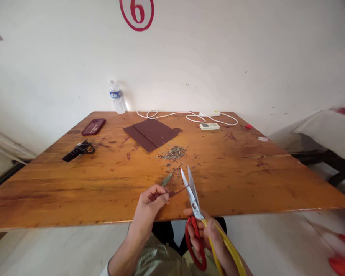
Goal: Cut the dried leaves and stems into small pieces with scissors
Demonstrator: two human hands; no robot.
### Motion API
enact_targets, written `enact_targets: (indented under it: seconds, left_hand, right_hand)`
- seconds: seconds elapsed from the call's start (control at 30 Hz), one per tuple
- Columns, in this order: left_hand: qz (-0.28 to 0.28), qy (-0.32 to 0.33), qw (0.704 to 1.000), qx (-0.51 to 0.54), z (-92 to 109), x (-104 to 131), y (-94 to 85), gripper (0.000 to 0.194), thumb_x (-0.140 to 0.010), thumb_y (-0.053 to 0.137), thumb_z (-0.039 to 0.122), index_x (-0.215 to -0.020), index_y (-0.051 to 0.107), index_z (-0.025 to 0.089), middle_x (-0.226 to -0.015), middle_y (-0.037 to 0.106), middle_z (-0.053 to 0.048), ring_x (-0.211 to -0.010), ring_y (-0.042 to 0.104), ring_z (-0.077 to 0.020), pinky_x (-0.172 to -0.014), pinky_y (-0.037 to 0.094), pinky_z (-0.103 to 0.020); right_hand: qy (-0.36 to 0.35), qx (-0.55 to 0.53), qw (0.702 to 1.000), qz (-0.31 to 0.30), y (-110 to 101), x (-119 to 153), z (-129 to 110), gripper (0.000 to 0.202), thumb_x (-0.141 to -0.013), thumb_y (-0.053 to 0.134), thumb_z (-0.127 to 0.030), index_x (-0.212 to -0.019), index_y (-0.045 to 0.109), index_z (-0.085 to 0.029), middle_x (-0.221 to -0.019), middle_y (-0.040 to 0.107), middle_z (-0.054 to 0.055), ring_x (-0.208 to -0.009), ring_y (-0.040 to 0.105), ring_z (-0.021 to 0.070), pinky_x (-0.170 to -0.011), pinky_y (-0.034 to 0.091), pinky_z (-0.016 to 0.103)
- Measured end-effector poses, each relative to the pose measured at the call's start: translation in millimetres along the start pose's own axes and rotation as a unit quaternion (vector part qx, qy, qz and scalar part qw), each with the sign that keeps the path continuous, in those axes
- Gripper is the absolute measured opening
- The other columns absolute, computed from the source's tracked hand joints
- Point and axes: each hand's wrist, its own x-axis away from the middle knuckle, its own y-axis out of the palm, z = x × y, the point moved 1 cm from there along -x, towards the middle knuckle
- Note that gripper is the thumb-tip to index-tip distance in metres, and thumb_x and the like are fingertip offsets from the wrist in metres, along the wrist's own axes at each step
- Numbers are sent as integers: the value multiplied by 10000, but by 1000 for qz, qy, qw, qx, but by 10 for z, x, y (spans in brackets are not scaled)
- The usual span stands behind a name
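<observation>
Left hand (pixel 149 199): fingers pinched shut on a thin dark stem (pixel 178 191) that runs rightward from the fingertips, with a small leaf (pixel 166 179) lying just beyond them on the wooden counter (pixel 74 191). Right hand (pixel 208 234): fingers closed through the red and yellow handles of scissors (pixel 193 201), whose blades stand slightly parted around the stem's free end. Clippings (pixel 174 153) lie in a pile farther back on the counter.
</observation>
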Motion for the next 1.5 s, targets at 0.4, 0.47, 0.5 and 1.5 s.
enact_targets:
  seconds: [0.4, 0.47, 0.5, 1.5]
  left_hand:
    - [-2, -1, 1000, 31, -61, 6, -7, 188, -707, 702, 298, -618, 589, 177, -689, 596, -10, -713, 515, -154, -723, 389, -261]
    - [6, -4, 999, 42, -73, -5, -7, 189, -706, 707, 305, -629, 589, 180, -681, 587, -6, -710, 511, -155, -722, 391, -266]
    - [9, -5, 999, 46, -76, -9, -4, 190, -706, 709, 307, -632, 589, 180, -681, 583, -5, -711, 511, -155, -721, 392, -266]
    - [6, 12, 998, 65, -105, 52, 236, 233, -736, 704, 338, -647, 553, 185, -663, 592, 3, -694, 523, -152, -742, 385, -264]
  right_hand:
    - [-9, -1, 999, 34, -126, -113, 159, 669, -680, 677, -762, -1113, 639, -253, -661, 475, -36, -394, 301, 60, -340, 311, 198]
    - [-12, 3, 999, 34, -140, -129, 181, 738, -638, 676, -796, -1131, 637, -248, -665, 495, -25, -403, 357, 77, -351, 343, 213]
    - [-12, 5, 999, 33, -145, -138, 195, 770, -622, 668, -813, -1139, 636, -243, -663, 507, -20, -410, 384, 87, -358, 356, 220]
    - [-28, 1, 998, 53, 163, -74, 167, 644, -738, 615, -771, -1032, 605, -198, -659, 448, -76, -439, 281, 18, -383, 270, 123]
